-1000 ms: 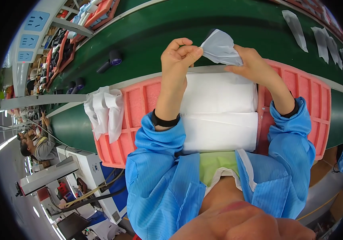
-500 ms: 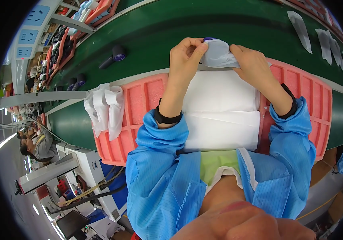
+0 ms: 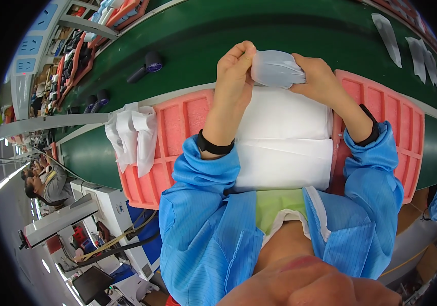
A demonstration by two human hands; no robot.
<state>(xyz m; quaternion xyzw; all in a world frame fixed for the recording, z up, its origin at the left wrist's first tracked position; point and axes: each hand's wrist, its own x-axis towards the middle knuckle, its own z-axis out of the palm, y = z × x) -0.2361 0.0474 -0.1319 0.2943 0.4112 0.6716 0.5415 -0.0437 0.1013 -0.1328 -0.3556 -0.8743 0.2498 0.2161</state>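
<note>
A whitish translucent bag hangs between my two hands, above the far edge of a white sheet stack. Something rounded fills it, and its kind is hidden by the film. My left hand pinches the bag's left end between thumb and fingers. At the gathered right end, my right hand grips the bag with the thumb on the near side. Below my hands the white sheets lie in two overlapping piles across pink trays.
Pink compartment trays flank the sheets; several filled white bags lie on the left one. Dark hair dryers rest on the green conveyor belt. Further white bags line its right side. A metal bar crosses at left.
The purple patch at the bag's left end is now covered. My left hand has shifted slightly up, and the bag looks smoother and more spread. My right hand still grips its right end.
</note>
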